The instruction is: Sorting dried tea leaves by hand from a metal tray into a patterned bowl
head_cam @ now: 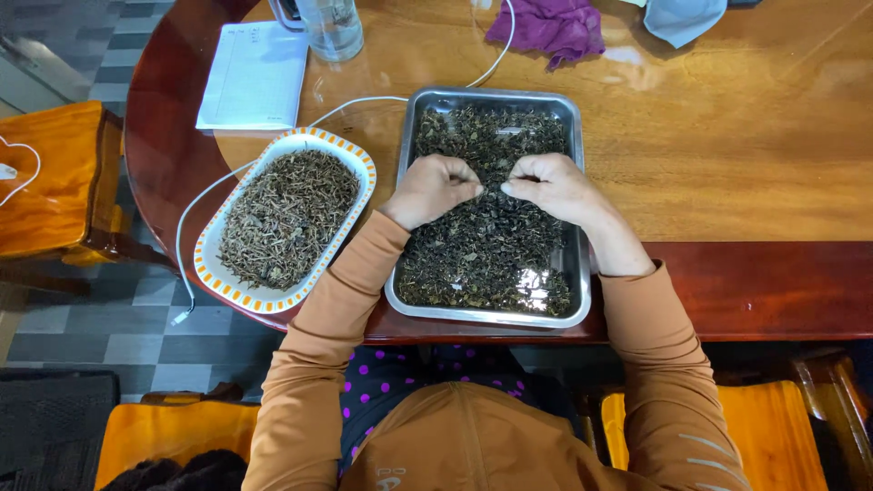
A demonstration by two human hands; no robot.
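The polished wooden desk [746, 136] spread beneath both grips, its dark red rim curving round toward the person, with grey floor tiles and orange-cushioned seats beyond it. A rectangular steel tray [576, 182] lay directly under the grips, filled with dark dried leaves [482, 255]. The left hand [433, 188] and the right hand [552, 186] hung close together over the tray's middle, fingers curled and each pinched almost shut on a small bit of the leaves; most of the leaves lay below and nearer the person. Left of the left grip sat an oval dish [364, 164] with an orange-patterned rim, heaped with paler dried stems [286, 218]. Farther off lay a white notepad [255, 77], a purple cloth [550, 27] and a white cable [355, 105].
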